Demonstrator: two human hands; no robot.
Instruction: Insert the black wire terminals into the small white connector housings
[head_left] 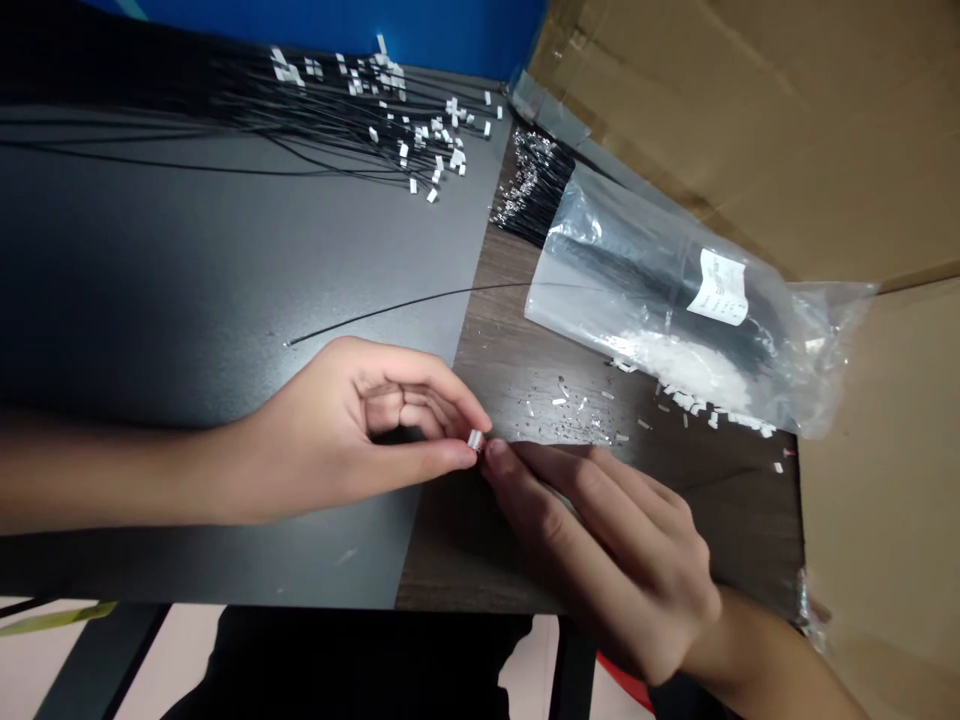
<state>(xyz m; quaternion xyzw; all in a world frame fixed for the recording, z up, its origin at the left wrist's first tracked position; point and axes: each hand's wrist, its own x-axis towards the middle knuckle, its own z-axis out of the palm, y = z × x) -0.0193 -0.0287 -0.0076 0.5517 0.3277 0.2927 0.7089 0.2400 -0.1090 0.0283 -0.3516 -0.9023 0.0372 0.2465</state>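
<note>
Between thumb and forefinger, my left hand [375,430] pinches a tiny white connector housing [475,440]. My right hand [607,540] is closed, its fingertips meeting the housing from the right; whatever lies between them is hidden. Beyond my left hand a single black wire [375,314] with a small metal tip runs across the table and under a clear plastic bag [600,290]. Loose white housings [697,405] lie along the bag's near edge.
Many black wires with white housings [427,130] are heaped at the back left. A bundle of wires with bare metal terminals [532,180] pokes from the bag. Small scraps [577,410] litter the brown table. Cardboard [750,120] walls the back and right.
</note>
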